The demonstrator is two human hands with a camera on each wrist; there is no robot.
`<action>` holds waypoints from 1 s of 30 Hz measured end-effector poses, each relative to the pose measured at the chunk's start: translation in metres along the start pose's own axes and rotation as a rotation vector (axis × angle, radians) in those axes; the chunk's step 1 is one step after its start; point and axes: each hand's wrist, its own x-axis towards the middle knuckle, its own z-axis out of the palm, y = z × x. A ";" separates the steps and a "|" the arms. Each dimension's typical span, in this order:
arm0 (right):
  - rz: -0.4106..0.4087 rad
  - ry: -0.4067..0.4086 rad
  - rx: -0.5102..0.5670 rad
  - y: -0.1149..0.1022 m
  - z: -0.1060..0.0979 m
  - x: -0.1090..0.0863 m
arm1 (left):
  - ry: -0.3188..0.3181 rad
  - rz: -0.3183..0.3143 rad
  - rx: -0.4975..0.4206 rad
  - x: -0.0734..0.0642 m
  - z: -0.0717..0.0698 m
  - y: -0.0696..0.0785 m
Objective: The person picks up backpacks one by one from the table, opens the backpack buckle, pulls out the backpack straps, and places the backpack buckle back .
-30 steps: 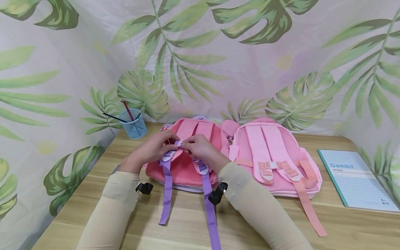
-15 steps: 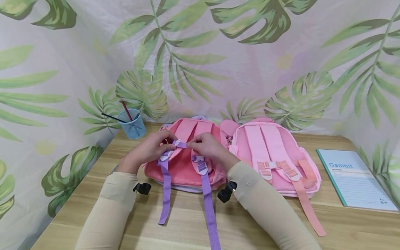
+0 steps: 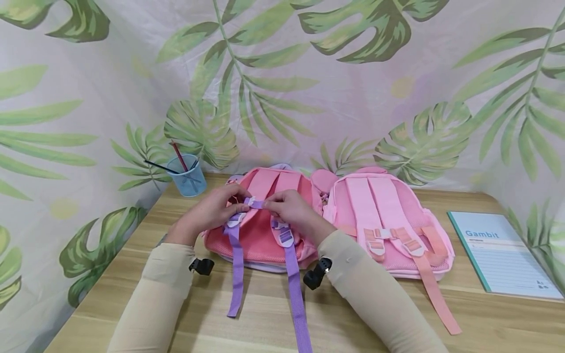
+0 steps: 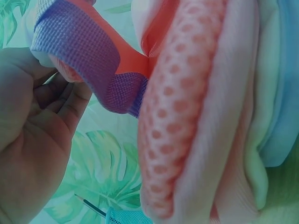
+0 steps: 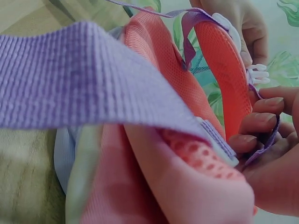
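Note:
A coral-pink backpack (image 3: 265, 245) lies on the table with its shoulder straps facing up. Its purple chest strap (image 3: 258, 204) stretches between both hands above the back panel. My left hand (image 3: 214, 208) pinches the strap's left end at a white buckle (image 3: 251, 201), whose prongs (image 5: 258, 74) show in the right wrist view. My right hand (image 3: 293, 208) holds the purple webbing a little to the right, fingers curled over it. White adjusters (image 3: 286, 237) sit on the shoulder straps, and long purple tails hang toward me. In the left wrist view, purple webbing partly hides the left fingertips.
Against its right side lies a light-pink backpack (image 3: 423, 201) with orange straps. Farther right is a notebook (image 3: 507, 255). A blue mesh cup (image 3: 190, 181) with pencils stands at the back left. Leaf-printed cloth (image 3: 273, 98) walls the table.
My right hand has drawn back rightward from the buckle, so more purple webbing shows between the hands. My left hand stays nearly in place.

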 end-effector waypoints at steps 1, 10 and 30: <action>0.000 -0.001 -0.004 0.000 0.000 0.000 | 0.001 0.002 0.001 0.000 0.000 0.000; 0.004 -0.008 -0.052 -0.003 0.003 0.004 | -0.002 0.000 0.007 0.000 0.000 0.001; -0.144 -0.006 -0.345 -0.007 0.007 0.001 | -0.007 0.101 0.074 0.004 0.003 -0.003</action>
